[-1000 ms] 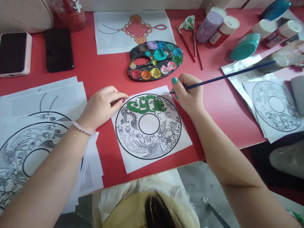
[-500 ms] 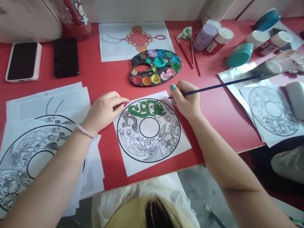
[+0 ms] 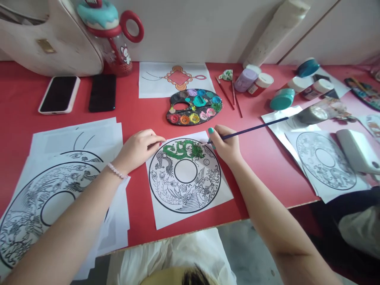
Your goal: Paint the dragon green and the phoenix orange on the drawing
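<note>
A white sheet with a round dragon line drawing (image 3: 185,176) lies on the red table (image 3: 267,158) in front of me; the dragon at its top is painted green. My right hand (image 3: 224,146) pinches a thin blue paintbrush (image 3: 255,127), its tip at the drawing's upper right rim. My left hand (image 3: 138,148), a bead bracelet on the wrist, has its fingers curled and pressed on the sheet's upper left corner. A dark paint palette (image 3: 194,107) with several coloured wells sits just beyond the sheet.
A stack of printed sheets (image 3: 59,186) lies at left, another drawing (image 3: 326,166) at right. Two phones (image 3: 59,95) (image 3: 102,93), a bag (image 3: 50,39) and a bottle (image 3: 114,35) stand at the back left. Paint jars (image 3: 255,83), spare brushes (image 3: 230,93) and a painted knot picture (image 3: 176,79) lie behind.
The view has tilted up, so more of the wall, bag and bottle shows. Both hands stay in place on the drawing; the brush tip stays near the dragon's head.
</note>
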`<state>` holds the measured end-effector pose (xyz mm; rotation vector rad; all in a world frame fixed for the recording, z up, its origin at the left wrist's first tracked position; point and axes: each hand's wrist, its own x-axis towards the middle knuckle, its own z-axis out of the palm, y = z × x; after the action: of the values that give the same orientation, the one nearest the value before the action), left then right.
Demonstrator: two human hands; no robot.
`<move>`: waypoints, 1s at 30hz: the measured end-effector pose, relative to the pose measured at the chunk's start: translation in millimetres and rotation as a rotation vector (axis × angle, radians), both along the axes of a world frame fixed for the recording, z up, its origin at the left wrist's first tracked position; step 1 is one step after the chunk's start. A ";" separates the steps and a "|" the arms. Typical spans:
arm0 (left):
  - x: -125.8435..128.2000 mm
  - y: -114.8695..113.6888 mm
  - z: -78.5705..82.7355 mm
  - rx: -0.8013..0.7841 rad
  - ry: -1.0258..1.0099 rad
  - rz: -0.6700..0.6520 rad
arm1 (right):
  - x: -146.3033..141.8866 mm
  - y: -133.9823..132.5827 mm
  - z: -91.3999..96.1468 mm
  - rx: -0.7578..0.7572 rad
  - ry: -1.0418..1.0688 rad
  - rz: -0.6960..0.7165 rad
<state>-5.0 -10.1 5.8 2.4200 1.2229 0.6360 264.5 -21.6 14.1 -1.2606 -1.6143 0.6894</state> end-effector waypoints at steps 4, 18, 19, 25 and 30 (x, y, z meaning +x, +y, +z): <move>0.1 0.5 -0.2 -0.024 -0.020 0.007 | 0.1 -1.2 -0.1 -0.015 -0.028 -0.015; -14.2 18.5 11.6 -0.027 -0.188 0.270 | 2.7 -0.7 -2.3 -0.056 -0.039 -0.075; -26.3 29.2 16.3 0.006 -0.210 0.373 | 3.0 -0.4 -3.2 -0.058 -0.035 -0.077; -131.7 86.2 28.9 0.129 -0.090 0.870 | 2.9 -0.6 -4.0 -0.068 -0.003 -0.080; -180.0 87.4 20.2 0.124 0.065 0.888 | 1.9 -0.9 -1.3 -0.068 0.025 -0.070</move>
<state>-185.0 77.3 26.0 1.8954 2.3529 0.8731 266.4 -22.5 12.8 -1.3461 -1.5305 0.7190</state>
